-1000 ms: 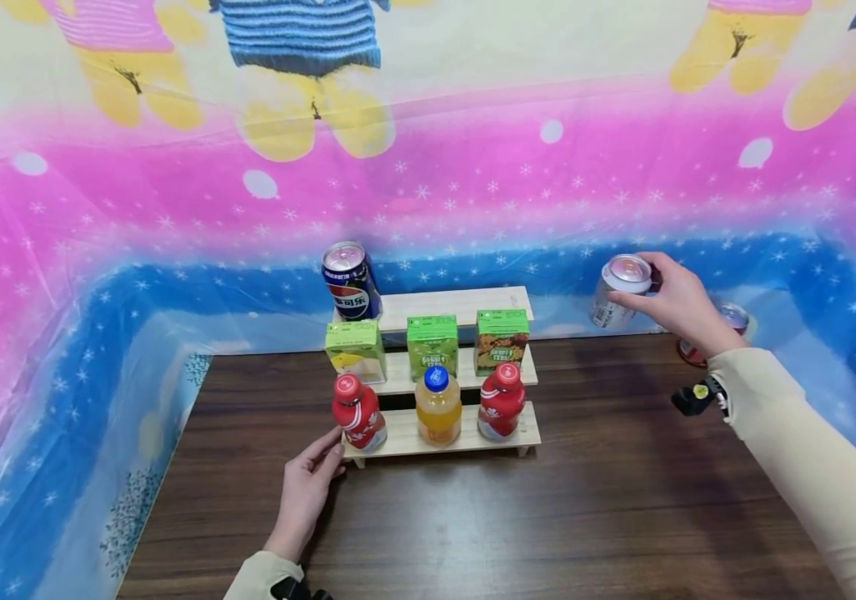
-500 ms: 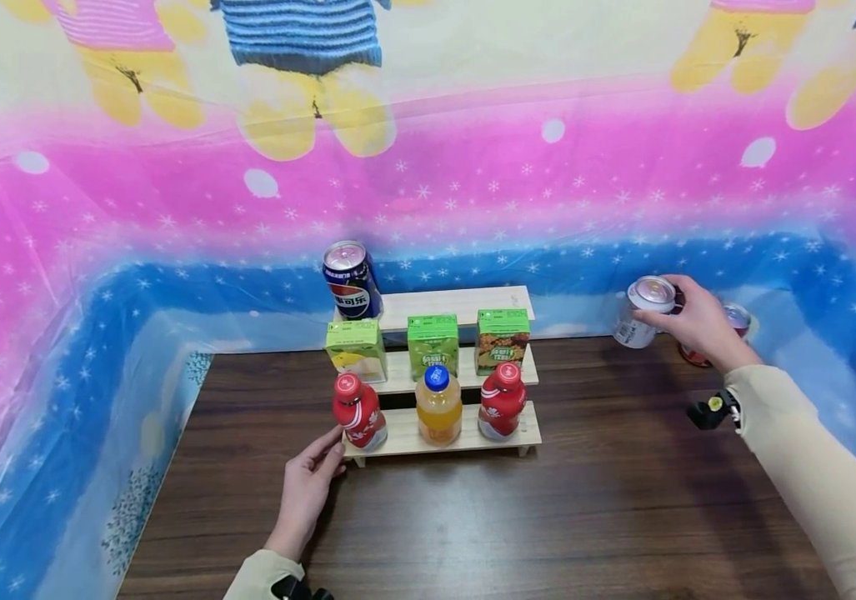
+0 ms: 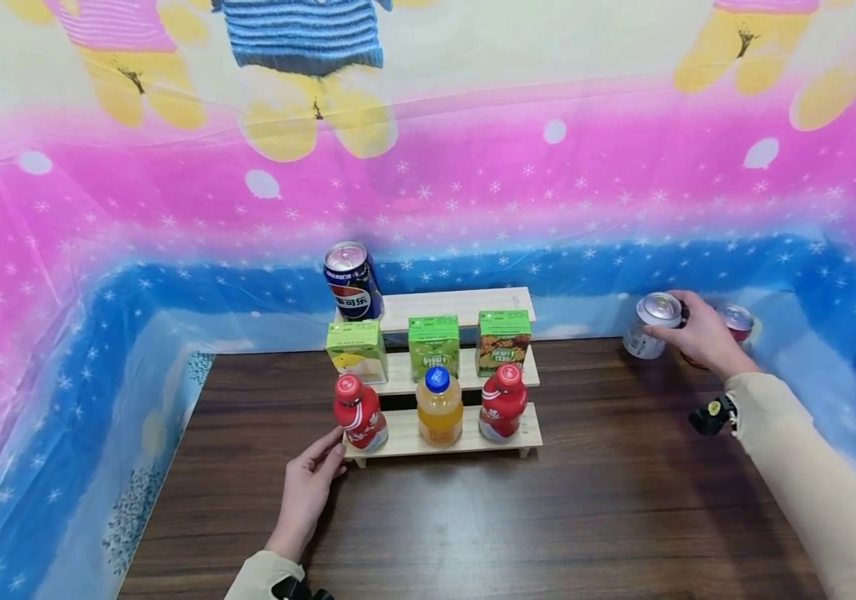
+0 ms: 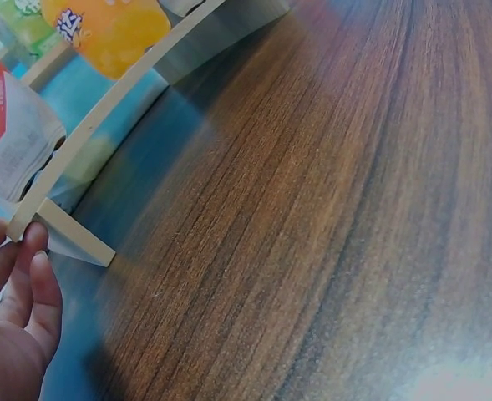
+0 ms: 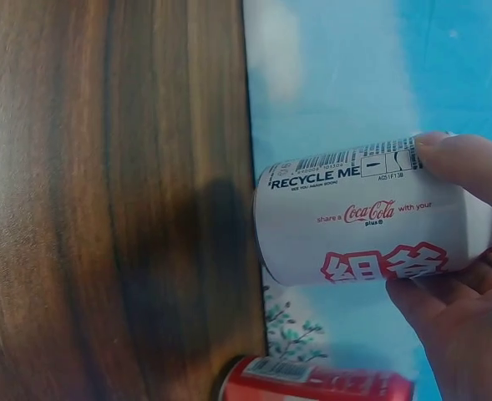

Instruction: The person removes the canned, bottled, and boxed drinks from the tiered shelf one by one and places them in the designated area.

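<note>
My right hand (image 3: 703,335) grips a white Coca-Cola can (image 5: 367,217) near its top, thumb on one side and fingers on the other. The can is upright at the table's back edge, at the right in the head view. Just beside it stands a red can (image 5: 312,383), partly hidden behind my hand in the head view. My left hand (image 3: 309,487) pinches the front left corner of a three-tier wooden shelf (image 3: 465,439). Close to those fingertips is a red bottle (image 3: 361,417) on the lowest tier.
An orange juice bottle (image 3: 439,417) and a second red bottle (image 3: 503,408) share the lowest tier. Green juice boxes (image 3: 433,346) line the middle tier. A dark blue Pepsi can (image 3: 351,287) stands at the top tier's left end. A patterned cloth (image 3: 473,183) hangs behind the table.
My right hand has carried the white can right and down, from up near the backdrop to the table's back edge beside the red can. My left hand has stayed at the shelf corner.
</note>
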A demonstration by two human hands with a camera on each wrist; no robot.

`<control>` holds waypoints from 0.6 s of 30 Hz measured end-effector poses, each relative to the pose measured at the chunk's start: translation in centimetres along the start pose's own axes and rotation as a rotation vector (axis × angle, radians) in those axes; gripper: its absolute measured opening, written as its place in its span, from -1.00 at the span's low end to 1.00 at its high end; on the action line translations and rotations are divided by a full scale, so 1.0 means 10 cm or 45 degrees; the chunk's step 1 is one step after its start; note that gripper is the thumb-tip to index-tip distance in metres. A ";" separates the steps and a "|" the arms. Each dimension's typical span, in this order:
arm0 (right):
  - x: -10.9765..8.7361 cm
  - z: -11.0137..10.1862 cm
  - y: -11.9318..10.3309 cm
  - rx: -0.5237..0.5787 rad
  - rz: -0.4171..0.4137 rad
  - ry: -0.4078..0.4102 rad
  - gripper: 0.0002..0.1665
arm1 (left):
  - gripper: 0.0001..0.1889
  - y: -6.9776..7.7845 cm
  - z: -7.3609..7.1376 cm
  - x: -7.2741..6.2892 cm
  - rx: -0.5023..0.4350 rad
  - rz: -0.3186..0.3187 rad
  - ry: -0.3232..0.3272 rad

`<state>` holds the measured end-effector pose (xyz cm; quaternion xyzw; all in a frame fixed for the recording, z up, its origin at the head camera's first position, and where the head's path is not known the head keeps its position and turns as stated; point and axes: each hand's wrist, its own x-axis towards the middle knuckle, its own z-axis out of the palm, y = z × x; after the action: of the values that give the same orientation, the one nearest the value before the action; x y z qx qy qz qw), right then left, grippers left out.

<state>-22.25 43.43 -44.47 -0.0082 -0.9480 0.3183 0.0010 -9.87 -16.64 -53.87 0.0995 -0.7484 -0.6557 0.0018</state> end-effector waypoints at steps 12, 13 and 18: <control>0.00 0.10 0.21 0.029 0.032 -0.055 0.09 | -0.62 0.01 0.00 -0.01 -0.003 -0.009 -0.002; 0.00 0.11 0.21 0.030 0.036 -0.058 0.10 | -0.62 0.01 0.00 -0.01 -0.004 -0.008 0.000; 0.00 0.11 0.24 0.044 0.040 -0.065 0.08 | -0.62 0.01 -0.01 -0.01 0.013 -0.004 0.003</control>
<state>-22.28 44.69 -46.77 -0.0148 -0.9418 0.3347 -0.0282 -9.76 -16.66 -53.72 0.1013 -0.7515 -0.6519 0.0012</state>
